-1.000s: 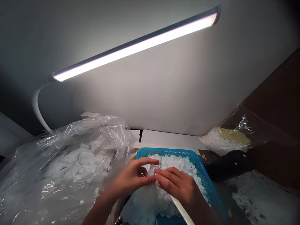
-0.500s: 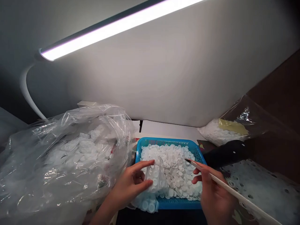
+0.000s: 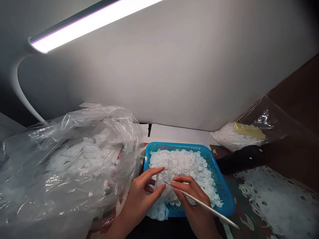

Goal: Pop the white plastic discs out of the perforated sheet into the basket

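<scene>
Left hand (image 3: 141, 196) grips a clear moulded plastic piece (image 3: 167, 176) between thumb and fingers, just above white round discs (image 3: 185, 162) heaped in a blue plastic mesh basket (image 3: 174, 145). Right hand (image 3: 193, 207) clenches a slim white dark-tipped rod (image 3: 204, 205), its tip at that piece. A bulging clear plastic bag (image 3: 62, 172) of discs lies beside the basket.

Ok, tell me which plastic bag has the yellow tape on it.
The smaller clear plastic bag at right; the much bigger bag at left shows no tape.
</scene>
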A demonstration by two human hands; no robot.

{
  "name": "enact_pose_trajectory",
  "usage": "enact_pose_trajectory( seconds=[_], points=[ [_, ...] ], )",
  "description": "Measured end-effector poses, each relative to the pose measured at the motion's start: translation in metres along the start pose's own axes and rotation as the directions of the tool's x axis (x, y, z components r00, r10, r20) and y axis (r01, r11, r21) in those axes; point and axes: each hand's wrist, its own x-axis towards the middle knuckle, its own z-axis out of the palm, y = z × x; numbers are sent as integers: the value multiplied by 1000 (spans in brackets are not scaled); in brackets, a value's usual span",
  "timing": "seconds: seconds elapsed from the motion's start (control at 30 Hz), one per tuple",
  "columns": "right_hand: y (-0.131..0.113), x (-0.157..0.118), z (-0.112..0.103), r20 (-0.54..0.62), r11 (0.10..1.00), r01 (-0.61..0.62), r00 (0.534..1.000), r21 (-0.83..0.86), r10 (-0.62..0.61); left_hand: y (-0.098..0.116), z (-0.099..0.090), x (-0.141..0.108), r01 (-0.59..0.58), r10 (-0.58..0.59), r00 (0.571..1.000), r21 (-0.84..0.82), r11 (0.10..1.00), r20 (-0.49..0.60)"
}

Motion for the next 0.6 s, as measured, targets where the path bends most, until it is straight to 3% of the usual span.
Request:
enact_pose_trajectory(
  seconds=[0.37, 0.6],
  points=[
    [0, -3, 5, 21, 989, 89, 996, -115, -87, 1, -2, 0, -43, 43, 999, 19, 999, 9],
    [6, -1, 18, 65, 937, 280, 960, -209, -273, 4, -6, -1, -80, 80, 996, -9, 997, 44]
  ],
)
